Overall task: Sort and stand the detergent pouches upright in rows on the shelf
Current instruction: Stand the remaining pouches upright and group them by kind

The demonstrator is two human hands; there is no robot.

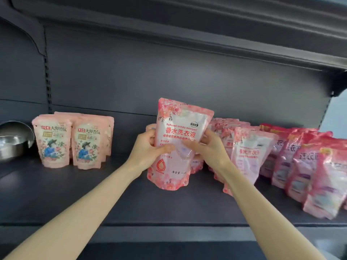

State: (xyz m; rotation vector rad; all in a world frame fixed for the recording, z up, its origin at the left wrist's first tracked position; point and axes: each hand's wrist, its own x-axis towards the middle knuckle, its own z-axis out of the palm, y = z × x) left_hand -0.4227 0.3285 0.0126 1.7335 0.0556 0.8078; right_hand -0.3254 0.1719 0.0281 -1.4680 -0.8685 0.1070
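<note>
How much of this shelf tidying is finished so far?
Done: the pouches with the blue figure stand upright in rows at the left. In hand: both the left hand and right hand hold a rose-print pouch at mid-shelf. Left: the pink pouches and red pouches at the right lean unevenly.

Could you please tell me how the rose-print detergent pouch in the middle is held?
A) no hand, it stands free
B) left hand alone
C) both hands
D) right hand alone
C: the left hand and the right hand each grip a side of the rose-print detergent pouch.
</note>
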